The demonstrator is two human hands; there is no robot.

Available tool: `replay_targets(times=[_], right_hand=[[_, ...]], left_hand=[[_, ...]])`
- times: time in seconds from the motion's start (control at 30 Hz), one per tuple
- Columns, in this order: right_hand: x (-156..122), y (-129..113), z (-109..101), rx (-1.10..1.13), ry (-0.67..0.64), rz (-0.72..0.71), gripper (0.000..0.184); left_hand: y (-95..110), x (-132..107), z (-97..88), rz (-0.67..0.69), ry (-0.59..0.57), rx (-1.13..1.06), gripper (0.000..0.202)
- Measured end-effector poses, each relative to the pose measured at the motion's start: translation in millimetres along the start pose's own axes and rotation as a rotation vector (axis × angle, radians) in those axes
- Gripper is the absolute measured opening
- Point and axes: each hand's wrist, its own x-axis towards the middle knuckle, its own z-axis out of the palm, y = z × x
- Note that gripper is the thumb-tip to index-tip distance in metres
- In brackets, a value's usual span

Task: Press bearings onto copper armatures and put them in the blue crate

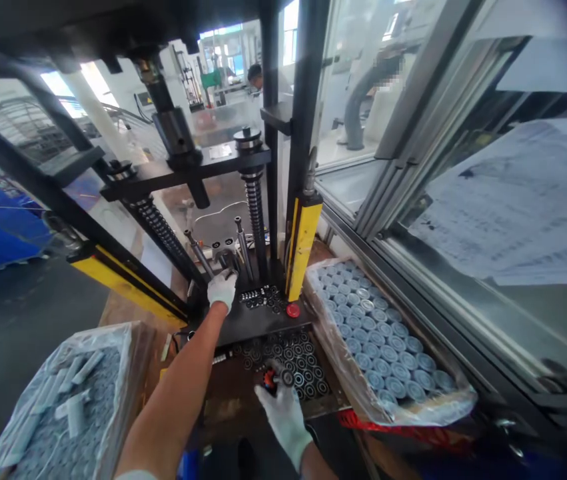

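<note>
My left hand (222, 288), in a white glove, reaches onto the base of a black press (178, 173). Its fingers are bent at a dark round metal part (225, 259) in the fixture, below the press ram (198, 190); what they grip is hidden. Lower down, my gloved right hand (283, 407) is closed around a small ring-shaped bearing (287, 378). An orange-red piece (268, 379) shows by its thumb, and I cannot tell whether it is held too. Beneath that hand, many bearings (306, 363) lie in a dark tray. More small rings (273, 300) sit on the press base.
At right stands a plastic-lined box (323, 320) of grey metal cylinders. Another lined box (130, 340) with grey cylindrical parts is at lower left. Yellow sensor bars (304, 243) flank the press, near a red button (293, 311). People are visible behind the glass.
</note>
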Motion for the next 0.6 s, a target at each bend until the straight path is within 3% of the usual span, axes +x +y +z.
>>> replay_targets(times=[0.07,0.13,0.23,0.3,0.4,0.5,0.6], right_hand=[[8.1,-21.6,-10.6,0.018,-0.036,0.09,0.029],[17.7,-52.4,-21.4,0.062,-0.031,0.083,0.032],[37.4,-110.3,-27.3,0.117,0.048,-0.093,0.042],[55.8,-147.6,-20.6,0.131,0.092,-0.198,0.045],[89.9,-185.3,0.9,0.146,0.187,-0.317,0.049],[121.4,-195.9,24.9,0.2,0.222,-0.394,0.052],[139.0,-191.0,44.0,0.236,0.216,-0.408,0.053]], left_hand=[[3.4,1.0,9.7,-0.157,0.0,-0.209,0.037],[8.3,1.2,18.0,-0.245,-0.007,-0.312,0.039],[9.7,-8.9,15.7,-0.273,-0.001,-0.393,0.036],[-5.2,-31.3,1.9,-0.188,0.006,-0.428,0.033],[-64.0,-91.2,-26.7,0.017,-0.081,-0.391,0.036],[-148.1,-160.2,-56.2,-0.021,-0.209,-0.224,0.041],[-216.1,-203.6,-88.8,-0.041,-0.14,-0.016,0.033]])
